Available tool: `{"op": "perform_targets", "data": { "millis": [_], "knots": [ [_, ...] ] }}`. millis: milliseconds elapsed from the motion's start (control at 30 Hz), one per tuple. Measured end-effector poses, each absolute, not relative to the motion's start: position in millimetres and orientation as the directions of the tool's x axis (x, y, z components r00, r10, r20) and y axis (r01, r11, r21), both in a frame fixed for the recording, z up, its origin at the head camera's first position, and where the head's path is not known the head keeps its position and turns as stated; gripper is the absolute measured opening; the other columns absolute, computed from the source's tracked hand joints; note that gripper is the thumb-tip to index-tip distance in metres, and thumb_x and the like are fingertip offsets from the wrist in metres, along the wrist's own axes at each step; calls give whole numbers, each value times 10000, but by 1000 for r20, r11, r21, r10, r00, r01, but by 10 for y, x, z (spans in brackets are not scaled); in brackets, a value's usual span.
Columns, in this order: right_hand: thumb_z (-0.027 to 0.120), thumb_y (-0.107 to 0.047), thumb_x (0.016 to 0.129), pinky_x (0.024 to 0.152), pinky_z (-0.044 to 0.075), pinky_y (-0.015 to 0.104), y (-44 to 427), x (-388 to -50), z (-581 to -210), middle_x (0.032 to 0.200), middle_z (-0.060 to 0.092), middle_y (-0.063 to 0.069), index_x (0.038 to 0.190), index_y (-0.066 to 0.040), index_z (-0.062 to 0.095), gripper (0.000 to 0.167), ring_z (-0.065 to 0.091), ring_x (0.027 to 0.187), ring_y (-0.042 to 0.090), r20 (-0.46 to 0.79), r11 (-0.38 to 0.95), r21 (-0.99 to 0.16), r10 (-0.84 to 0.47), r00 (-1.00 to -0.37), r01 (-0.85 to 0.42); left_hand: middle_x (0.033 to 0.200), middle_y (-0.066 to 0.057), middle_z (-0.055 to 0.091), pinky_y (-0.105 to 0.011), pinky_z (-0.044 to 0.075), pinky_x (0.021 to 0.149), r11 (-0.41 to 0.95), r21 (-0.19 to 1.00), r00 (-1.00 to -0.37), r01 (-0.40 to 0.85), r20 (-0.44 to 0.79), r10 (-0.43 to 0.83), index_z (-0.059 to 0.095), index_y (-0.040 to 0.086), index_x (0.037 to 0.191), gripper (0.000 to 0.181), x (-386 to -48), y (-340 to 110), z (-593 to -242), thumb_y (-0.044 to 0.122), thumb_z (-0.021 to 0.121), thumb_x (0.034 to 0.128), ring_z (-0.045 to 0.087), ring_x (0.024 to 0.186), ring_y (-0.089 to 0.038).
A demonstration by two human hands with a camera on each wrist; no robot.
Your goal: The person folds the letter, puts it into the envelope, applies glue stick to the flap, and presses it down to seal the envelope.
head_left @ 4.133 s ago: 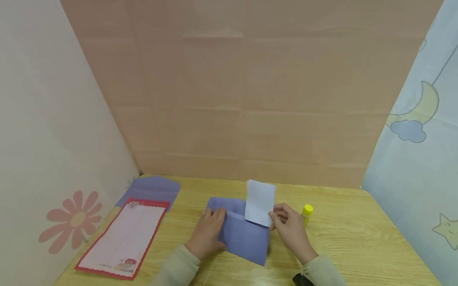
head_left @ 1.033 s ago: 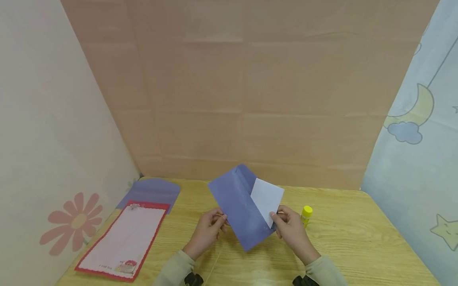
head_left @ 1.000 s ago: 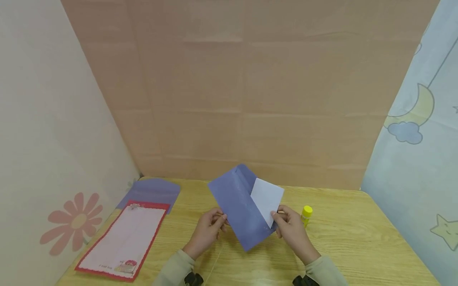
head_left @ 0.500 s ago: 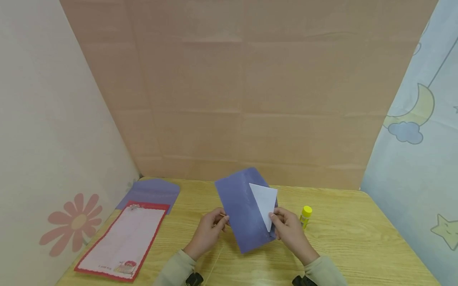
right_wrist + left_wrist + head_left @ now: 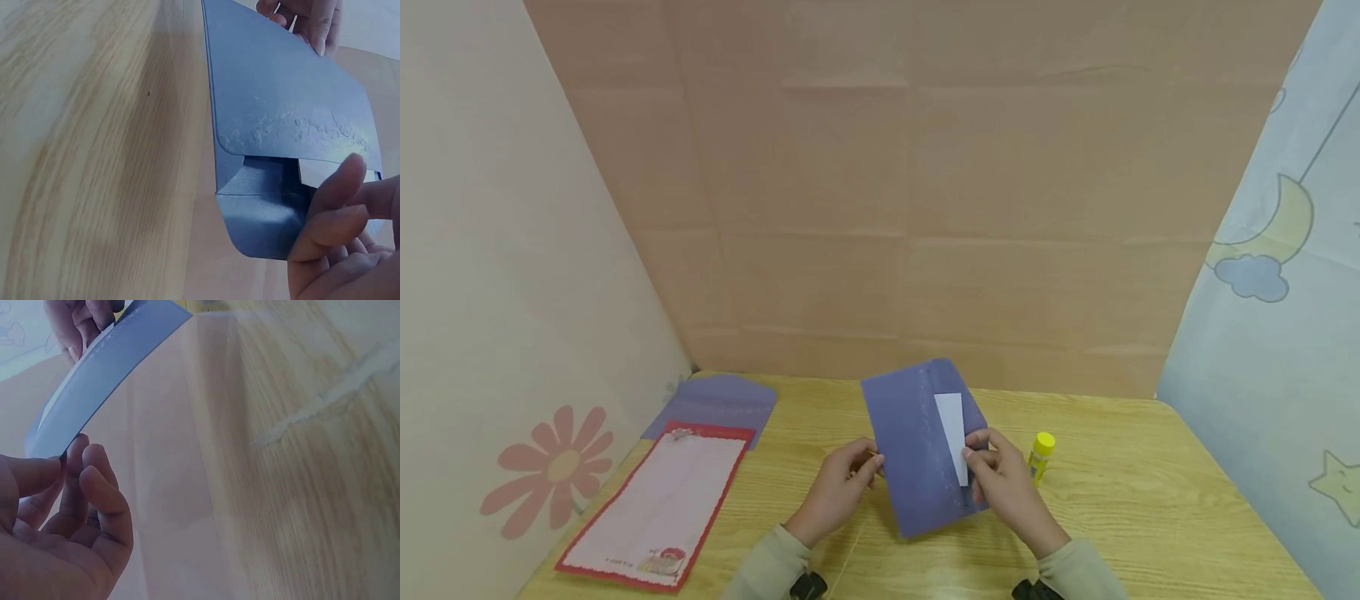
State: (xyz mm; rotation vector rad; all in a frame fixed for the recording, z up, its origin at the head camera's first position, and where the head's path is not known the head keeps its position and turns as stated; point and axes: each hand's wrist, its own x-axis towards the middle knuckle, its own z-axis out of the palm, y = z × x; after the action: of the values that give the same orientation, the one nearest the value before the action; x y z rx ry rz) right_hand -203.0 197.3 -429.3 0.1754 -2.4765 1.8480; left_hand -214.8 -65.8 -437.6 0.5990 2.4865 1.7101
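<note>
A blue-purple envelope (image 5: 904,454) is held up above the table, tilted, its flap side turned right. My left hand (image 5: 838,483) pinches the envelope's left edge between thumb and fingers; the left wrist view shows this grip from below. A white folded paper (image 5: 952,437) sticks partly out of the envelope's mouth. My right hand (image 5: 1009,483) is at the mouth, thumb on the white paper and fingers around the flap side. In the right wrist view the envelope's opening (image 5: 269,181) gapes, with rough, whitish marks along its edge; most of the paper is hidden inside.
To the right stands a glue stick (image 5: 1041,457) with a yellow cap. At the left lies a red-bordered sheet of letter paper (image 5: 658,500), overlapping a second purple envelope (image 5: 722,400). Fabric-like walls (image 5: 910,208) surround the wooden table (image 5: 1150,500).
The envelope was lifted from the table and turned, and the left hand moved to pinch its edge. The white paper has slid deeper into the envelope, with less of it showing.
</note>
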Motion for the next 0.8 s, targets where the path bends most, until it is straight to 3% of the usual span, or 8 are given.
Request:
{"op": "perform_targets", "data": {
  "millis": [200,433,567,800],
  "knots": [
    [605,-128,1005,433,413,288,1962,-2032,-4307,644,608,124,1125,-70,617,134,518,449,207,130,311,-941,-35,-991,-134,916,-31,672,-429,559,725,318,901,-918,297,178,353,640,98,1051,159,-2141,-650,-4372,206,523,1051,641,817,-337],
    [695,-76,932,534,493,284,1888,-2021,-4307,874,659,57,1065,-79,693,133,547,571,155,132,365,-922,-12,-991,-128,897,-23,696,-310,527,644,327,893,-916,310,187,356,668,120,1032,154,-2123,-596,-4359,223,554,1036,636,774,-291],
    [748,-76,888,569,466,249,1874,-2019,-4305,875,633,25,1034,-87,719,149,535,631,122,172,442,-885,23,-985,-144,895,-24,705,-295,522,641,317,895,-914,316,196,356,682,123,1056,156,-2115,-580,-4361,221,565,1031,640,778,-304],
    [774,-99,872,576,455,241,1874,-1998,-4288,899,629,35,1035,-56,700,184,526,633,115,173,435,-888,16,-985,-149,890,-62,712,-269,503,613,298,905,-917,303,192,349,684,111,1034,142,-2119,-561,-4399,201,574,1026,638,772,-326]
  ]
}}
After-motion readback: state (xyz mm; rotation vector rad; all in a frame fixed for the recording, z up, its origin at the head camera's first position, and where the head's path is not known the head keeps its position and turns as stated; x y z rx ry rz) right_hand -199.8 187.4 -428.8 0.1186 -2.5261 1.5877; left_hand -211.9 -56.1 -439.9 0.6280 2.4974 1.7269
